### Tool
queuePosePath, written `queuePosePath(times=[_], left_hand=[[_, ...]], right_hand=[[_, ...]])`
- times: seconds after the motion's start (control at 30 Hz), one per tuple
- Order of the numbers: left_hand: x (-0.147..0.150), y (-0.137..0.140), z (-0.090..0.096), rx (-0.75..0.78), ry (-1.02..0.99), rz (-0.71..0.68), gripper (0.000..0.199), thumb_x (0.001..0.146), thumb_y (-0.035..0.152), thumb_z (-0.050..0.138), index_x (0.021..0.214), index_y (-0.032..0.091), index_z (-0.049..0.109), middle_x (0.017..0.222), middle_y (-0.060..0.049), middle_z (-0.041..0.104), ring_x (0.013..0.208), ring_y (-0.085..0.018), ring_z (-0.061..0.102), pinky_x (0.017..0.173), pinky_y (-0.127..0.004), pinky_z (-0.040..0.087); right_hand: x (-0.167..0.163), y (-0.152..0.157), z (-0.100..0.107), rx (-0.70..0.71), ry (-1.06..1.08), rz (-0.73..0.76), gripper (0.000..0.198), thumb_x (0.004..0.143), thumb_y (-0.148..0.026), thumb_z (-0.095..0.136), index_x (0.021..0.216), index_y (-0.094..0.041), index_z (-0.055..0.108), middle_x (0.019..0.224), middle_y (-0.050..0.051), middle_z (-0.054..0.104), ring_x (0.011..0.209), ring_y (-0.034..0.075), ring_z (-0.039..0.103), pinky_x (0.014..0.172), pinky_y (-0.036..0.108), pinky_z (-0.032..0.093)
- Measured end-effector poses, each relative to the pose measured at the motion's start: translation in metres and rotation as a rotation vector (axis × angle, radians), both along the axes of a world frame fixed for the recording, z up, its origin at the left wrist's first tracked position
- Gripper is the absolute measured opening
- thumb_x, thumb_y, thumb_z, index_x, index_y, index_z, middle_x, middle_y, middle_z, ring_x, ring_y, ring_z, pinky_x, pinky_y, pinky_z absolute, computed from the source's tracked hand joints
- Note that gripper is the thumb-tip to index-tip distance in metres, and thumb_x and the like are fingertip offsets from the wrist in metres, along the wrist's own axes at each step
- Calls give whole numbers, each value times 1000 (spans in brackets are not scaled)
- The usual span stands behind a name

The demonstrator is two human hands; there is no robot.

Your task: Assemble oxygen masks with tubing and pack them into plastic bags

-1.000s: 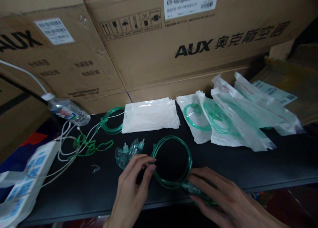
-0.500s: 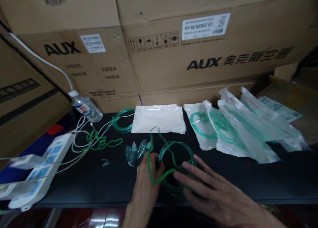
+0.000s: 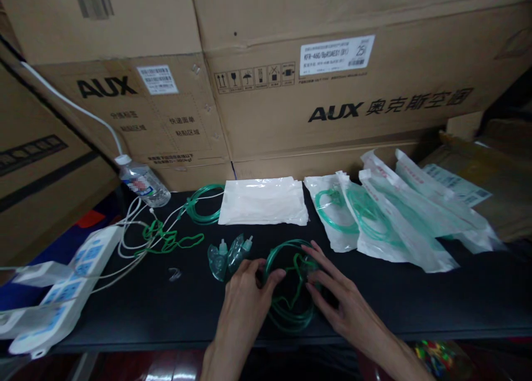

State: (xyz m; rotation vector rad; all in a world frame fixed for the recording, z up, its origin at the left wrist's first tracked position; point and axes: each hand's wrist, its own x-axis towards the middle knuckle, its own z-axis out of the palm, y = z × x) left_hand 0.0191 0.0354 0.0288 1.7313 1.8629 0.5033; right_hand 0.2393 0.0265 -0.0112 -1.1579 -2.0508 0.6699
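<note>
A coil of clear green tubing lies on the black tabletop near its front edge. My left hand grips the coil's left side between thumb and fingers. A green elastic strap lies loose inside the loop. At the coil's right side, my right hand has its thumb and fingers closed around a clear green mask, partly hidden by the fingers. Just beyond my left hand are two small clear green masks with spouts, a left one and a right one.
White packets lie behind the coil. Clear bags of green tubing spread to the right. Leftward are a power strip, white cables, a tangled green strap, another tubing coil and a plastic bottle. Cardboard boxes stand behind.
The green strap, raised across my left hand before, now lies down inside the coil. My right hand has moved from over the strap to the mask at the coil's right side.
</note>
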Motion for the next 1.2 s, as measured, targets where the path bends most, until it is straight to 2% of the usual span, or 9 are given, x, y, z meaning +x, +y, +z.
queuePosePath(times=[0.1, 0.2, 0.37, 0.47, 0.73, 0.8, 0.97, 1.1, 1.2], left_hand=[[4, 2, -1, -21, 52, 2, 37, 85, 37, 76, 114, 15, 71, 108, -13, 71, 96, -33, 73, 84, -43, 54], [9, 4, -8, -2, 60, 0, 13, 86, 21, 71, 98, 16, 71, 102, -12, 71, 97, -33, 73, 85, -42, 53], [22, -5, -25, 72, -8, -40, 9, 97, 17, 54, 101, 19, 61, 92, -6, 73, 90, -26, 75, 81, -35, 54], [29, -11, -29, 109, -58, -39, 6, 98, 21, 52, 102, 22, 57, 87, -4, 74, 83, -25, 77, 73, -33, 54], [27, -5, -23, 97, -90, -50, 16, 87, 14, 59, 100, 22, 63, 88, -5, 75, 86, -28, 76, 74, -34, 53], [25, -5, -26, 129, -91, -60, 14, 92, 18, 52, 96, 21, 66, 89, -9, 73, 88, -30, 74, 77, -37, 53], [25, -7, -31, 176, -194, -103, 30, 103, 29, 38, 102, 21, 67, 91, -9, 73, 85, -26, 72, 78, -35, 53], [27, -6, -26, 168, -375, -26, 30, 105, 35, 41, 103, 20, 67, 95, -8, 77, 89, -25, 74, 81, -34, 54], [29, -3, -20, 130, -364, 13, 34, 106, 39, 40, 99, 20, 66, 93, -9, 77, 86, -25, 73, 81, -35, 52]], right_hand=[[-10, -2, -10, 0, 58, -156, 29, 100, -16, 51, 128, -23, 52, 165, 16, 41, 154, 28, 33, 119, 55, 39], [-18, -8, -16, -27, 75, -364, 57, 100, -26, 53, 153, -19, 34, 167, 22, 34, 153, 32, 36, 119, 57, 40], [-37, -15, -9, -185, 170, -555, 69, 97, -48, 58, 156, -16, 38, 160, 22, 46, 149, 38, 43, 117, 61, 41], [-47, -12, -5, -184, 278, -593, 66, 93, -46, 65, 150, -17, 47, 154, 19, 53, 145, 37, 48, 118, 62, 40], [-48, -3, -11, -192, 532, -586, 64, 79, -22, 70, 142, -20, 57, 149, 14, 59, 141, 34, 52, 123, 59, 32], [-47, -3, -10, -230, 619, -577, 70, 80, -25, 73, 146, -22, 53, 151, 13, 58, 143, 32, 50, 124, 56, 30], [-45, 0, -7, -425, 906, -543, 92, 74, -42, 85, 154, -22, 43, 153, 15, 56, 136, 32, 58, 114, 49, 46], [-42, 2, 1, -592, 1064, -465, 75, 70, -50, 89, 133, -18, 65, 134, 16, 72, 128, 35, 65, 112, 51, 48], [-43, 0, 9, -727, 1179, -349, 73, 69, -48, 91, 133, -25, 65, 120, 11, 79, 115, 33, 73, 103, 51, 54]])
